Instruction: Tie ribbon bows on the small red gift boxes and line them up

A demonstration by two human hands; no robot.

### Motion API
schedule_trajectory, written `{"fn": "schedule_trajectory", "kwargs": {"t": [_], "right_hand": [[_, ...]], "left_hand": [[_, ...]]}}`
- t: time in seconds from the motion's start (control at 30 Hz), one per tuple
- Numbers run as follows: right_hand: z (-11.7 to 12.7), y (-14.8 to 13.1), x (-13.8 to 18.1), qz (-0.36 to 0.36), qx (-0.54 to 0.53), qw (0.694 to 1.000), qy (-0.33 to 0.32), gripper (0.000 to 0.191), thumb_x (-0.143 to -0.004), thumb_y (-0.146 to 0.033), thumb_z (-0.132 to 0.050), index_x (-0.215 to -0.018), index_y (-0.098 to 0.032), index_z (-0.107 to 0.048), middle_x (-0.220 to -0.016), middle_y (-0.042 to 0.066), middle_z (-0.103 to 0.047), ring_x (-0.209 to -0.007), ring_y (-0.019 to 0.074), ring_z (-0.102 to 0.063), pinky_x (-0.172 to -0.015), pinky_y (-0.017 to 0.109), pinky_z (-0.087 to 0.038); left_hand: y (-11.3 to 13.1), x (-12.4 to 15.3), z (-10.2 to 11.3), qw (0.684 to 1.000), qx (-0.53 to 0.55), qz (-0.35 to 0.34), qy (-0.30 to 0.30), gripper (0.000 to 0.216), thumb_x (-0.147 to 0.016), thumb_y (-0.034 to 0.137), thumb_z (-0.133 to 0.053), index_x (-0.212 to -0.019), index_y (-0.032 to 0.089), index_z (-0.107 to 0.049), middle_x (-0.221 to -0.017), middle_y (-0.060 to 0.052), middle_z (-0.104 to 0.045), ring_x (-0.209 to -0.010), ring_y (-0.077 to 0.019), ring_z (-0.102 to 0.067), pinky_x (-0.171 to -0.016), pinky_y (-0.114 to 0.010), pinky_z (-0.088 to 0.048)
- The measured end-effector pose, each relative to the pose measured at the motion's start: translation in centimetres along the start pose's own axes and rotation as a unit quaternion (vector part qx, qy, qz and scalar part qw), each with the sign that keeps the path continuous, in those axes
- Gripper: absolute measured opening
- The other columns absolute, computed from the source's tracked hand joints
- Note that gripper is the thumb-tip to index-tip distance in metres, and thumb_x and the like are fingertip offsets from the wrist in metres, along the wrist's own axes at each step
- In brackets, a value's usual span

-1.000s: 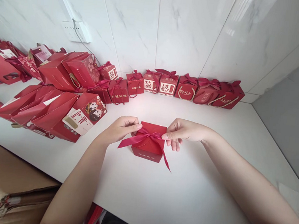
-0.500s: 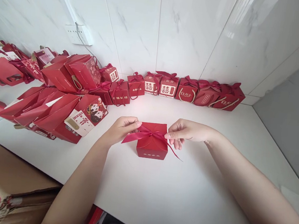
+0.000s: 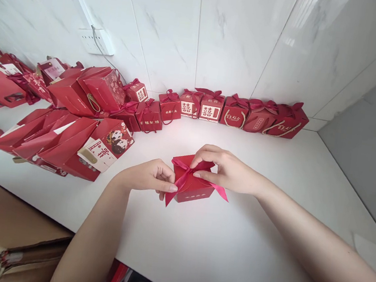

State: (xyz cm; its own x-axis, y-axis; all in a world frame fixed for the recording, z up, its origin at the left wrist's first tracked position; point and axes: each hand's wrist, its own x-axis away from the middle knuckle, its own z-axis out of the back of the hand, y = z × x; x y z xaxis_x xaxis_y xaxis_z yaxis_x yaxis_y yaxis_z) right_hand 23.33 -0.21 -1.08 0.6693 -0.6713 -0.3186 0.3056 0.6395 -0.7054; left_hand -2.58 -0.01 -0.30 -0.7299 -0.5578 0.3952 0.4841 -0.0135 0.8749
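A small red gift box (image 3: 195, 194) stands upright on the white table, slightly turned, with gold characters on its front. A glossy red ribbon (image 3: 184, 170) is knotted across its top, its tails hanging to both sides. My left hand (image 3: 155, 177) is at the box's left, thumb and finger closed on a ribbon tail. Over the top right, my right hand (image 3: 219, 168) pinches the ribbon close to the knot. Its fingers partly hide the far bow loop and the box's top.
Several ribboned red boxes (image 3: 234, 114) line the wall. Stacked red gift boxes (image 3: 68, 145) crowd the table's left side. An open cardboard carton (image 3: 13, 216) stands at lower left. A socket with a cable (image 3: 97, 41) is on the tiled wall (image 3: 233, 37).
My right hand has moved left over the box to the knot. My left hand has shifted slightly lower, still on the ribbon. The box has turned a little, and the ribbon tails lie differently.
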Motion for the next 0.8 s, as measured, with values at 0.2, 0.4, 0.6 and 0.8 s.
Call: {"fn": "schedule_trajectory", "kwargs": {"t": [0.2,0.4,0.6,0.8], "right_hand": [[0.8,1.0,-0.1,0.033,-0.023,0.997,-0.073,0.02,-0.091,-0.02,-0.063,-0.109,-0.023,-0.07,-0.108,0.007,-0.062,-0.102,0.0206,-0.055,-0.086,0.034,-0.047],[0.8,2.0,-0.3,0.047,-0.062,0.994,-0.082,0.021,-0.092,-0.024,-0.064,-0.112,-0.025,-0.071,-0.11,0.007,-0.061,-0.104,0.02,-0.055,-0.089,0.034,-0.047],[0.6,2.3,-0.2,0.054,-0.071,0.992,-0.084,0.022,-0.091,-0.024,-0.065,-0.112,-0.024,-0.071,-0.11,0.007,-0.06,-0.104,0.0195,-0.055,-0.091,0.034,-0.046],[0.5,2.0,-0.2,0.041,-0.068,0.993,-0.092,0.021,-0.092,-0.024,-0.062,-0.111,-0.024,-0.071,-0.113,0.008,-0.059,-0.107,0.0201,-0.054,-0.091,0.035,-0.047]], "left_hand": [[-0.3,0.1,0.3,0.999,-0.01,0.032,-0.032,0.03,-0.086,0.041,-0.064,-0.071,0.014,-0.063,-0.073,-0.006,-0.071,-0.066,-0.013,-0.065,-0.062,-0.022,-0.048],[-0.6,0.0,0.7,0.998,-0.025,0.042,-0.036,0.028,-0.086,0.039,-0.063,-0.075,0.014,-0.065,-0.08,-0.007,-0.073,-0.07,-0.0141,-0.067,-0.063,-0.022,-0.048],[-1.2,-0.1,0.9,0.998,-0.02,0.045,-0.03,0.028,-0.085,0.038,-0.065,-0.071,0.014,-0.061,-0.078,-0.007,-0.072,-0.068,-0.0141,-0.068,-0.062,-0.022,-0.049],[-1.2,-0.2,0.6,0.997,-0.01,0.064,-0.037,0.028,-0.08,0.036,-0.069,-0.065,0.015,-0.058,-0.069,-0.003,-0.069,-0.06,-0.0109,-0.062,-0.058,-0.021,-0.046]]}}
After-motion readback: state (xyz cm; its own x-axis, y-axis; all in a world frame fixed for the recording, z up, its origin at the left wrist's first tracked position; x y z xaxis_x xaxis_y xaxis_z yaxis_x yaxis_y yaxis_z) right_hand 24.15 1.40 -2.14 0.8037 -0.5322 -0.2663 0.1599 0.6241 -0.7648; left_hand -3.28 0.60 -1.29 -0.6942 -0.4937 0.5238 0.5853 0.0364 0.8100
